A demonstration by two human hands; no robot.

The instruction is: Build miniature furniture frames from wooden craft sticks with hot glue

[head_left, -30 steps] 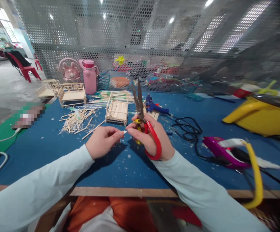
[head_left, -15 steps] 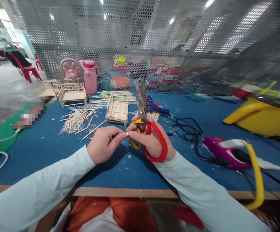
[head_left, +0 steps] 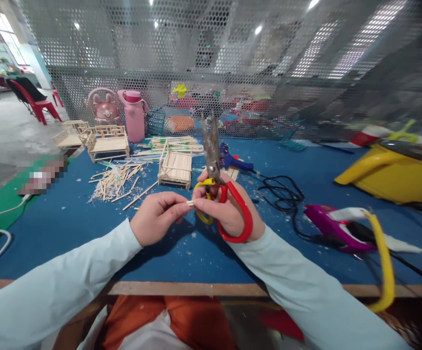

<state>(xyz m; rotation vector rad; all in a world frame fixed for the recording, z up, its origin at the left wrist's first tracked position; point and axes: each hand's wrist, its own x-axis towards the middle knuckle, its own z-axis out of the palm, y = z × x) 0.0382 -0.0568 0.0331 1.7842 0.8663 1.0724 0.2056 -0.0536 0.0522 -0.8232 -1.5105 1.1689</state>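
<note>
My left hand (head_left: 158, 218) pinches a short pale stick piece (head_left: 189, 203) between thumb and fingertips, just above the blue table. My right hand (head_left: 228, 211) grips red and yellow handled scissors (head_left: 214, 165), blades pointing up and nearly closed. Its fingertips also touch the stick piece where both hands meet. A small wooden stick frame (head_left: 176, 167) stands on the table just beyond my hands.
Loose sticks (head_left: 118, 180) lie left of the frame. Miniature stick furniture (head_left: 107, 141), a pink bottle (head_left: 134, 114) and a blue glue gun (head_left: 232, 161) stand further back. Black cable (head_left: 283, 197), a purple tool (head_left: 332, 228) and a yellow container (head_left: 396, 172) lie right. Mesh fence behind.
The scissors tilted from leaning left to nearly upright and their blades closed. My hands drew closer together around the stick piece.
</note>
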